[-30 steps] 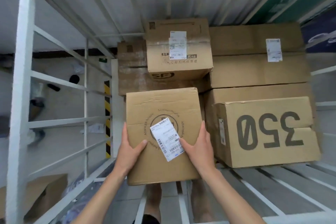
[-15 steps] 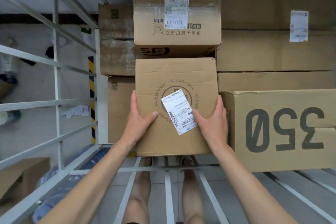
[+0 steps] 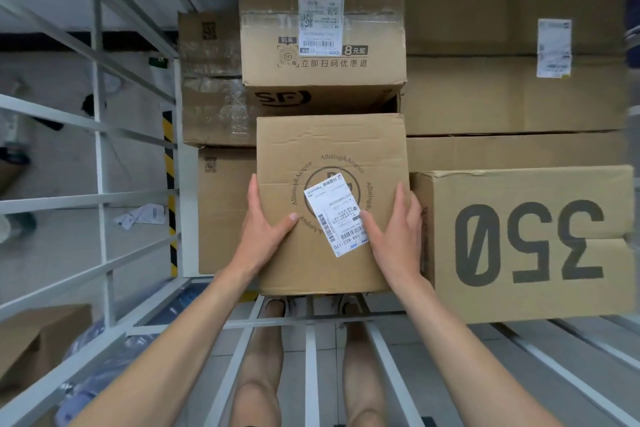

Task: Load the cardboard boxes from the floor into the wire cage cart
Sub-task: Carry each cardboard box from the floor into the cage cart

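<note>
A brown cardboard box point(image 3: 329, 149) with a round printed logo and a slanted white shipping label sits inside the white wire cage cart point(image 3: 100, 135). My left hand point(image 3: 266, 225) grips its left side, thumb across the top. On the right side my right hand point(image 3: 398, 236) holds it the same way, thumb on the label. The box is wedged between a lower box point(image 3: 225, 211) on its left and the "350" box point(image 3: 530, 243) on its right. An SF box point(image 3: 322, 28) stands just behind it.
Large plain boxes point(image 3: 512, 94) fill the back right of the cart. The cart's floor bars point(image 3: 311, 357) lie open below my arms, with my legs seen through them. Another cardboard box point(image 3: 31, 343) sits on the floor outside the cage at lower left.
Both hands have pushed the logo box forward and deeper into the cart, up against the SF box. My view has tilted down and closer.
</note>
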A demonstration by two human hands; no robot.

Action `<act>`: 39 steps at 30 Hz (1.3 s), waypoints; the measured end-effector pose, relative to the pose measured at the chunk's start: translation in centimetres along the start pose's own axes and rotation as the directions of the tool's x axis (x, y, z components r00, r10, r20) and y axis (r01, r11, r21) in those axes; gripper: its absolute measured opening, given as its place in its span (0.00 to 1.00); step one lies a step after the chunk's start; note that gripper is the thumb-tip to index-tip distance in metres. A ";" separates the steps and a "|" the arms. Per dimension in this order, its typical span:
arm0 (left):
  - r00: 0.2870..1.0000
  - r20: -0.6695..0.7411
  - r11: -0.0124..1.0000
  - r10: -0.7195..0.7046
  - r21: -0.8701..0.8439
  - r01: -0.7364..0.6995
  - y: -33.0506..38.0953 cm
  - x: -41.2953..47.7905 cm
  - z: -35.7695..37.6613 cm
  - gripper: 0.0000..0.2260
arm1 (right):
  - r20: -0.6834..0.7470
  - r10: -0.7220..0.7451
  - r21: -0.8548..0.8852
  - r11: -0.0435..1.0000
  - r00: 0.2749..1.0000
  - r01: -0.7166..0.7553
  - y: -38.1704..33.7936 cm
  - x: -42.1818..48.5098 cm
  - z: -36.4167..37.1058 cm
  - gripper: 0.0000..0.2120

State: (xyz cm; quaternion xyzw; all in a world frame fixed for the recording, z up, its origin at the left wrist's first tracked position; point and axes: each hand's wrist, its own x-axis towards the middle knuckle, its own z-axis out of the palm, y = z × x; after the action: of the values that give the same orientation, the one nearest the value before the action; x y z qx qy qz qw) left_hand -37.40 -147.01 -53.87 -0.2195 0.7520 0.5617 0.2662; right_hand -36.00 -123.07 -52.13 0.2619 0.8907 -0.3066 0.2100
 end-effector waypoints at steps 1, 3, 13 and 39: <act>1.000 0.006 1.000 -0.003 0.004 0.003 -0.5 -0.4 0.2 0.50 | 0.021 -0.015 -0.020 1.000 1.000 0.015 0.4 -0.5 0.4 0.41; 1.000 0.017 1.000 -0.012 0.007 0.012 -1.5 -0.9 0.7 0.51 | 0.033 -0.067 -0.096 0.993 0.997 0.070 1.0 -1.4 1.0 0.36; 0.998 -0.011 0.997 -0.066 0.043 0.066 -2.1 -0.5 1.0 0.51 | 0.124 -0.148 -0.401 0.897 0.981 0.186 0.7 -1.6 1.5 0.33; 0.979 0.197 0.934 0.059 0.334 -0.124 12.0 -9.0 25.4 0.47 | -0.194 0.094 -0.051 0.993 0.976 -0.106 19.2 3.5 -23.9 0.37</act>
State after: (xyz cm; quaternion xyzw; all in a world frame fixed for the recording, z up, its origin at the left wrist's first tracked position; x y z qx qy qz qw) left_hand -34.19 -119.08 -45.13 -0.0814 0.8203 0.4511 0.3420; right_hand -32.44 -93.25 -45.04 0.3281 0.9014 -0.2419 0.1462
